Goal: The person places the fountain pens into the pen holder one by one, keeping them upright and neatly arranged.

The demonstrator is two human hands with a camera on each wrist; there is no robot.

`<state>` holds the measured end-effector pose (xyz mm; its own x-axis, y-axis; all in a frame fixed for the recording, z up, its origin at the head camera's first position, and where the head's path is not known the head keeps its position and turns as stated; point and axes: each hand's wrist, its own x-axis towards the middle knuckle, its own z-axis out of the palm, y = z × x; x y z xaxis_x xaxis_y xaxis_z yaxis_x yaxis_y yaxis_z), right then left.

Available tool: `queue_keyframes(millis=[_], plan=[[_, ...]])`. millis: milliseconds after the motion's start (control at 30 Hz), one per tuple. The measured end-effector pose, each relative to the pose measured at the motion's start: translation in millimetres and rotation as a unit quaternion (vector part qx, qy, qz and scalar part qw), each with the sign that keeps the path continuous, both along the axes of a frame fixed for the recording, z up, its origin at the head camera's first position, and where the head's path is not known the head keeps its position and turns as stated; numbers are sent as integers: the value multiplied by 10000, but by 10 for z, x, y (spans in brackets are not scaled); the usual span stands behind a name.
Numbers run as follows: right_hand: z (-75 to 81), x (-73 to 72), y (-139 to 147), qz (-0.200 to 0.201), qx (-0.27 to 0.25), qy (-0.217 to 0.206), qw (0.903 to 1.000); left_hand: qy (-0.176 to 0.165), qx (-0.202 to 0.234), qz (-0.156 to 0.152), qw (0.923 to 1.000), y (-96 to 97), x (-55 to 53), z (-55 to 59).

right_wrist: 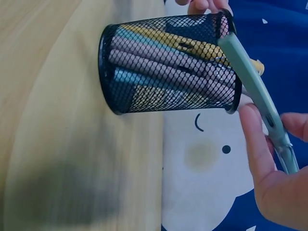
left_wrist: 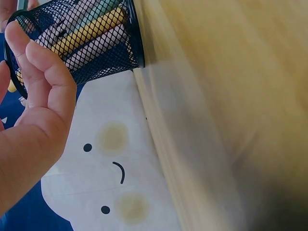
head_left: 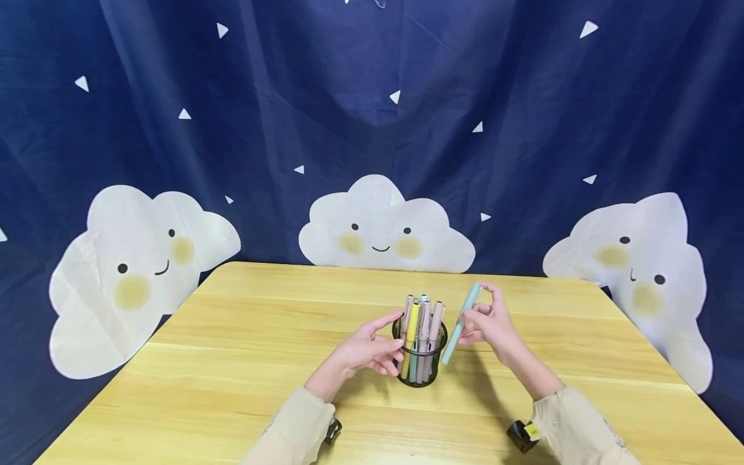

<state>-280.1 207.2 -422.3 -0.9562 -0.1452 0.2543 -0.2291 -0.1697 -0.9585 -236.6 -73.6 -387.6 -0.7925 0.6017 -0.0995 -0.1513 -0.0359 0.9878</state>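
A black mesh pen holder (head_left: 416, 382) stands upright on the table, with several pens in it: mauve ones, a yellow pen (head_left: 413, 323) and a blue-green one low in the mesh. My left hand (head_left: 372, 347) holds the holder's left side near the rim, its fingers along the mesh (left_wrist: 96, 72) in the left wrist view. To the right of the holder, my right hand (head_left: 489, 323) pinches a light teal pen (head_left: 453, 343) between thumb and fingers. That pen slants above the table, its lower end close beside the holder; in the right wrist view the teal pen (right_wrist: 252, 84) overlaps the rim.
The wooden table (head_left: 232, 361) spreads around the holder on all sides. Behind it hangs a dark blue curtain (head_left: 349, 77) with white triangles and smiling clouds. Black wrist devices show under both beige sleeves (head_left: 296, 423).
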Motion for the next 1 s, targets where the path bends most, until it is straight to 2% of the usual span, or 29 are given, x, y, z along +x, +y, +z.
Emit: queue_keyframes(millis=[100,200,333,533,567,633,667,767,800,867,1000], plan=[[-250,-239,109,-476,-269,201,9983,18,-22,-25,10000,7,-3,-5],[-337,-354,133,-918,-488,329,9940,26,-11,-24,10000,10,-5,-8],[-336,-391,104,-1082,-678,691,9894,29,11,-13,10000,10,-10,-12],[-332,-396,54,-1042,-261,1387,9845,66,-26,24,10000,3,-24,-10],[-206,-274,-9,-880,-277,1483,9846,62,-33,26,10000,3,-24,-9],[-151,-215,-50,-704,-133,1769,9816,44,-42,18,10000,6,-24,-11],[-28,-100,-114,-661,-57,1798,9815,38,-53,21,10000,7,-20,-9],[382,286,-340,-795,404,1592,9832,12,-61,39,10000,13,-5,-2],[396,298,-361,-966,670,1491,9818,16,-65,53,10000,14,-3,-2],[620,512,-491,-1144,1045,1169,9810,14,-75,67,9999,15,2,-1],[635,553,-540,-1224,1541,1137,9738,17,-94,61,9999,11,-5,-13]])
